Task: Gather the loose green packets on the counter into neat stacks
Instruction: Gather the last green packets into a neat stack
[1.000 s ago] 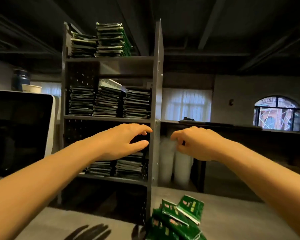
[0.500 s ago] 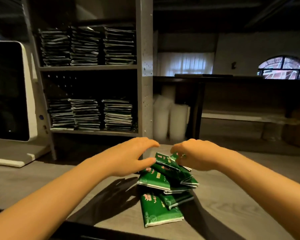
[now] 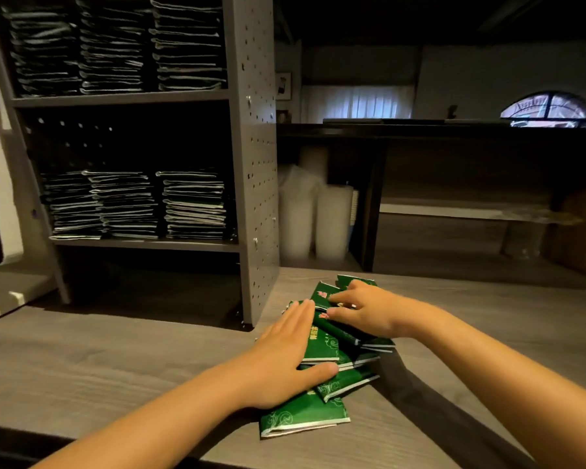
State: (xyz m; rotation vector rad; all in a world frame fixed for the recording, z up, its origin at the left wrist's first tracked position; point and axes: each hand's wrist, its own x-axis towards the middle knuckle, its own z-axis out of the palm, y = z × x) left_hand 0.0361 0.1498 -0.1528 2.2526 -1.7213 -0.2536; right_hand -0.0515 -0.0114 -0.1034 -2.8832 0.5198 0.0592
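A loose pile of several green packets (image 3: 322, 346) lies on the grey wooden counter (image 3: 115, 360), just right of the shelf unit's foot. One packet (image 3: 303, 416) sticks out flat at the pile's near end. My left hand (image 3: 285, 360) rests flat on the left side of the pile, fingers straight and thumb against a packet edge. My right hand (image 3: 362, 311) lies on the far part of the pile, its fingers curled over the top packets. The packets under both hands are partly hidden.
A grey perforated shelf unit (image 3: 254, 164) stands at the left back, its shelves filled with neat packet stacks (image 3: 193, 204). White cup stacks (image 3: 313, 218) stand behind the counter. A white machine (image 3: 0, 198) sits at far left. A dark table (image 3: 454, 130) runs across the back.
The view has tilted down from the shelves to the counter. Both hands dropped from mid-air onto the pile; the left now lies flat on it, the right curls over its far packets.
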